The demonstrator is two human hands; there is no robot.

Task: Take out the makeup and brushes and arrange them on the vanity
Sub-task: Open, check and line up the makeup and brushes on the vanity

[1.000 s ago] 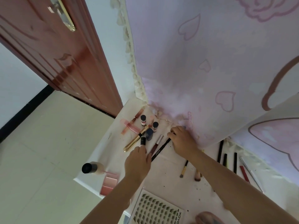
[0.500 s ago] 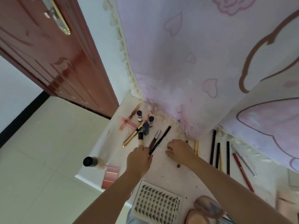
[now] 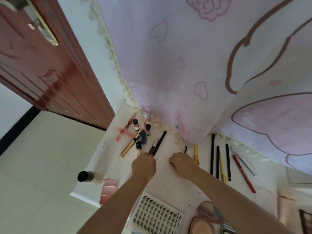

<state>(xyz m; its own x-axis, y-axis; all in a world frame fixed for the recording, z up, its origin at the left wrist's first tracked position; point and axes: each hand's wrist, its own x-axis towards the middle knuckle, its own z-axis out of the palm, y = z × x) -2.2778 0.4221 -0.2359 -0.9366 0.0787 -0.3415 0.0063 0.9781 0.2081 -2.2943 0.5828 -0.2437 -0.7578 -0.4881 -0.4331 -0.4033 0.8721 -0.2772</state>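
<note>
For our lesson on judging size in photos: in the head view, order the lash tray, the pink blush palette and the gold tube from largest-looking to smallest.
1. Lash tray, clearly the largest, though it also lies nearest the camera.
2 and 3. Pink blush palette and gold tube: the palette is wider, the tube longer and thinner, so I won't rank them.

Both forearms are bare to the frame edge, with no sleeve, and the left hand and right hand are ungloved.
</note>
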